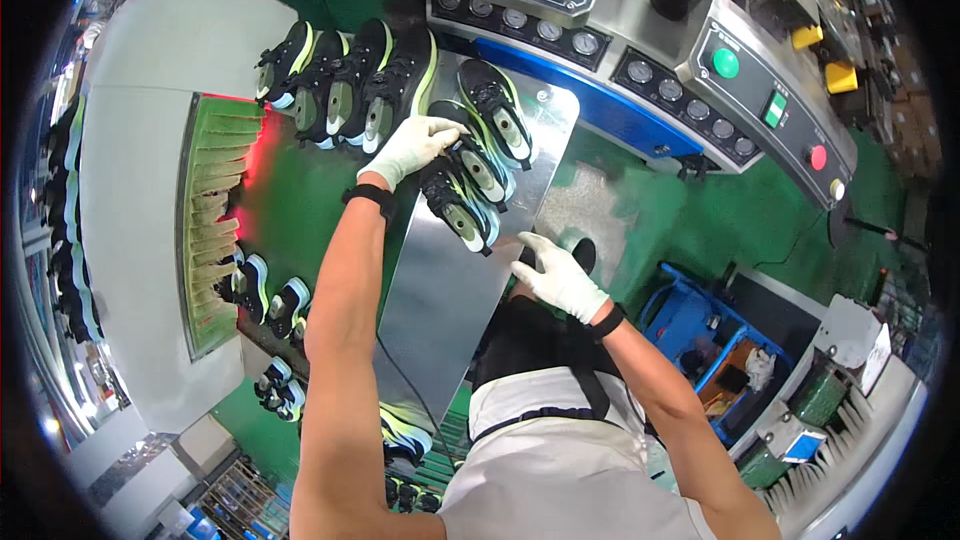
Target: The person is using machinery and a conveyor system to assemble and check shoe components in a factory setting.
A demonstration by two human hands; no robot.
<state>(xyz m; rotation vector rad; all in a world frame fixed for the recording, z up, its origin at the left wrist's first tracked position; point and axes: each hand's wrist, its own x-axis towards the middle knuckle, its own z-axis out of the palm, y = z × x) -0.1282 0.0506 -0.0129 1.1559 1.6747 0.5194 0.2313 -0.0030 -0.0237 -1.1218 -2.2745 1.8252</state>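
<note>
My left hand (412,150), in a white glove, reaches to a black sneaker (482,168) with a pale yellow-green sole, its fingers closed at the shoe's edge. Just in front lies another black sneaker (456,208), toe end hard to make out. A further sneaker (498,112) rests beyond them, by the right edge of the metal table (425,300). My right hand (562,278), also gloved, hovers beside the table's right edge with thumb and fingers apart, holding nothing.
More sneakers (345,90) stand in a row at the far left of the table. A machine opening with a fringed curtain (215,225) glows red on the left. Control panels (770,95) with buttons and gauges stand ahead right; a blue cart (690,340) is at right.
</note>
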